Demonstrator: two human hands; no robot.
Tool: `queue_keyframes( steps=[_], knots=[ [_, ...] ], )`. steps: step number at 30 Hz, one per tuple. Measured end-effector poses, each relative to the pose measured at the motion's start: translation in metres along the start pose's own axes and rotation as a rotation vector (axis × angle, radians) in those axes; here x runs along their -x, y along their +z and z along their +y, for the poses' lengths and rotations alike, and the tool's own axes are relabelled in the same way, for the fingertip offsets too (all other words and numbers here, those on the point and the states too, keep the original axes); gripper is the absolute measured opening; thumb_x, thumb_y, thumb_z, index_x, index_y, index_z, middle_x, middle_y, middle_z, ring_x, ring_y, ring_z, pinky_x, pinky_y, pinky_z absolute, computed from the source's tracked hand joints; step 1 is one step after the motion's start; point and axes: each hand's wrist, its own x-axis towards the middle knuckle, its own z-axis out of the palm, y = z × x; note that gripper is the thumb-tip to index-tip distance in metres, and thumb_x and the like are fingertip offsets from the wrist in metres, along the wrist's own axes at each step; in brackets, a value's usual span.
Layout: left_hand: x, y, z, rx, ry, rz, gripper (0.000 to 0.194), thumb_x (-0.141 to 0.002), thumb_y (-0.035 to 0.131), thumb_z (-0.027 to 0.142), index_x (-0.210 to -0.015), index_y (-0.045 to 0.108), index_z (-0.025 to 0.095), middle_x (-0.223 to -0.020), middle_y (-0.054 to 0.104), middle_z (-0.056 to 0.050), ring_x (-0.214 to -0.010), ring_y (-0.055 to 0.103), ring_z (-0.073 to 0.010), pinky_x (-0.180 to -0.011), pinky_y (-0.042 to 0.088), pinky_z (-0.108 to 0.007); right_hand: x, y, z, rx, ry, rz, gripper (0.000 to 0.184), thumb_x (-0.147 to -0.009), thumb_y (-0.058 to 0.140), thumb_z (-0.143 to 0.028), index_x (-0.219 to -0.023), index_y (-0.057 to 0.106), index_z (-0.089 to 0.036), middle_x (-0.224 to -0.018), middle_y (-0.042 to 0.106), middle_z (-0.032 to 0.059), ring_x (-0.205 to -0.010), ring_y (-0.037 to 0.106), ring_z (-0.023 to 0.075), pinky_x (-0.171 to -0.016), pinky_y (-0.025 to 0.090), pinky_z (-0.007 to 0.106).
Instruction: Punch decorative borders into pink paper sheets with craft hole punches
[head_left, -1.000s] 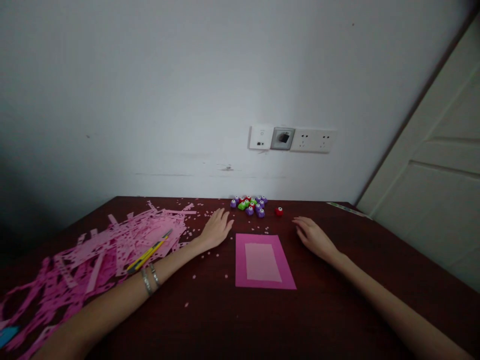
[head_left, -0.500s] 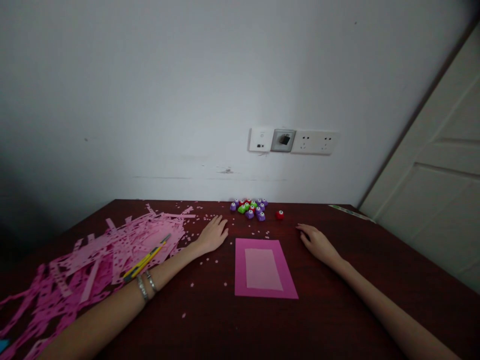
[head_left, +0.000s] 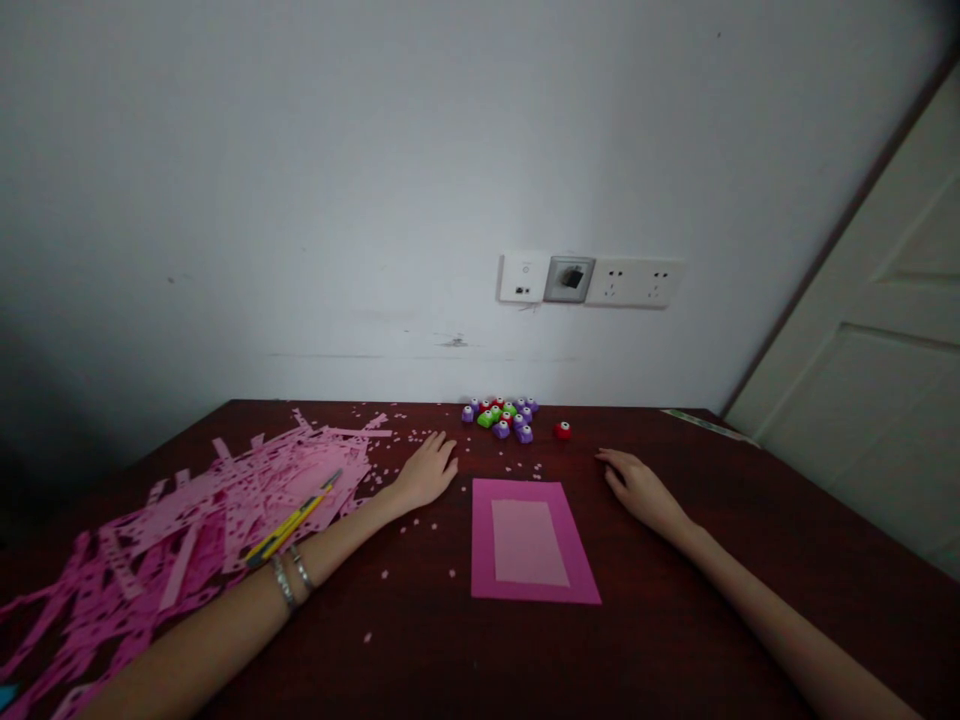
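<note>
Palm down on the dark red table [head_left: 420, 650], my left hand [head_left: 426, 472] lies with its fingers stretched out and nothing in it. My right hand [head_left: 639, 490] rests on the tabletop at the other side, fingers loosely extended and holding nothing. Between them is a bright pink sheet [head_left: 480, 540] with a smaller pale pink paper [head_left: 529, 542] on top. Beyond the sheet sits a cluster of small purple, green and red craft punches [head_left: 501, 415]. One red punch [head_left: 562, 430] stands apart, to the cluster's right.
A heap of punched pink paper strips [head_left: 225, 510] covers the left side. On it lies a yellow box cutter [head_left: 296, 517], near my left forearm. Tiny pink cutouts [head_left: 385, 575] are scattered about. A ruler-like strip [head_left: 709, 426] lies at the back right, before the wall [head_left: 375, 200].
Both hands stay on the table in nearly the same pose. The whole view has shifted slightly, and my right hand sits a little farther from the sheet.
</note>
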Motion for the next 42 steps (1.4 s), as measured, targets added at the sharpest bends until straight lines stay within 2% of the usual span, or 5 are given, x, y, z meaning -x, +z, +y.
queue_keyframes(
  steps=[22,29,33,35,42],
  knots=[
    [0.0,0.0,0.003,-0.014,-0.02,0.013,0.047,-0.089,0.029,0.035,-0.125,0.046,0.009,-0.137,0.039,-0.015,-0.129,0.029,-0.027,-0.106,0.023,-0.041,0.0,-0.002,-0.003,-0.01,0.023,-0.008,0.035,-0.083,0.039,-0.022,-0.108,0.06,-0.01,-0.115,0.059,0.0166,-0.11,0.053,0.0264,-0.099,0.039,0.044],
    [0.002,-0.007,0.007,-0.073,0.07,0.116,0.039,-0.087,0.034,0.03,-0.115,0.052,0.008,-0.12,0.052,-0.015,-0.116,0.044,-0.0258,-0.102,0.029,-0.039,-0.002,-0.008,-0.008,0.015,0.009,-0.003,0.034,-0.083,0.039,-0.022,-0.106,0.061,-0.009,-0.112,0.06,0.0167,-0.107,0.054,0.0266,-0.097,0.04,0.042],
    [-0.016,-0.013,0.012,0.057,0.127,0.14,0.027,-0.086,0.041,0.029,-0.093,0.062,0.013,-0.095,0.06,-0.009,-0.095,0.053,-0.0213,-0.088,0.04,-0.033,-0.012,-0.022,-0.028,0.006,0.006,0.023,0.029,-0.084,0.042,-0.026,-0.101,0.063,-0.016,-0.099,0.064,0.0117,-0.096,0.058,0.0252,-0.087,0.045,0.04],
    [-0.033,-0.012,0.015,0.168,0.097,0.132,0.022,-0.083,0.048,0.029,-0.088,0.064,0.014,-0.088,0.062,-0.007,-0.087,0.056,-0.0195,-0.08,0.043,-0.03,-0.019,-0.027,-0.044,-0.026,0.014,-0.035,0.028,-0.085,0.043,-0.03,-0.101,0.063,-0.019,-0.099,0.065,0.0094,-0.089,0.061,0.0231,-0.079,0.047,0.035],
    [-0.082,0.001,0.03,0.287,0.022,0.1,0.023,-0.072,0.063,0.036,-0.062,0.063,0.015,-0.063,0.06,-0.003,-0.062,0.054,-0.0166,-0.06,0.037,-0.026,-0.04,-0.022,-0.089,-0.173,-0.001,-0.178,0.026,-0.085,0.044,-0.033,-0.091,0.066,-0.02,-0.07,0.068,0.0039,-0.059,0.062,0.0162,-0.056,0.043,0.024]
  ],
)
